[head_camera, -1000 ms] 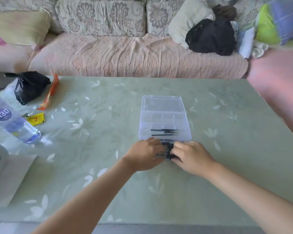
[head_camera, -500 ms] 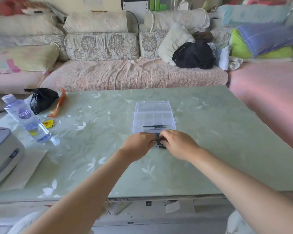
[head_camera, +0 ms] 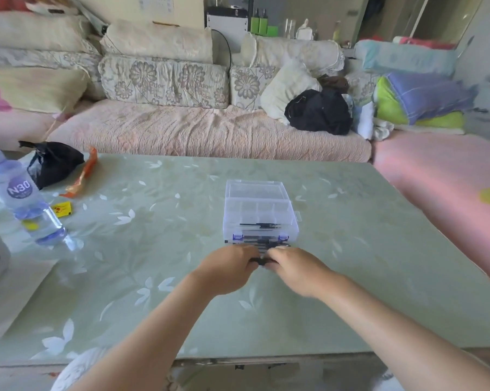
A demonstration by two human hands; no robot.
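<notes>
1. Centrally, near the front of the frame, the left hand [head_camera: 227,270] and right hand [head_camera: 297,268] meet over a small black piece [head_camera: 262,261]. Each grip is closed on one end of it, fingers curled. Only its short middle shows between the knuckles.
2. Its long axis runs left to right, parallel to the near edge of the surface [head_camera: 159,249]. Which end is which cannot be told.
3. It is held low over the surface, just in front of a clear box [head_camera: 259,213]. More black strips [head_camera: 256,244] lie crosswise between the hands and the box front.
4. The box lid is open and lies back on the far side, and two blue latches face the person. Thin black sticks [head_camera: 259,224] lie in the near compartments, also left to right.
5. A pale green cover with white leaf prints lies over the surface. Beyond it stands a sofa [head_camera: 204,131] with floral cushions, carrying a black garment [head_camera: 318,111] and folded bedding [head_camera: 418,100].
6. Well apart to the left are a tilted water bottle [head_camera: 23,198], a black bag [head_camera: 54,163], an orange wrapper [head_camera: 81,176], a yellow packet [head_camera: 61,209] and a paper sheet [head_camera: 12,294].
7. Only the box and the strips lie close to the hands.
</notes>
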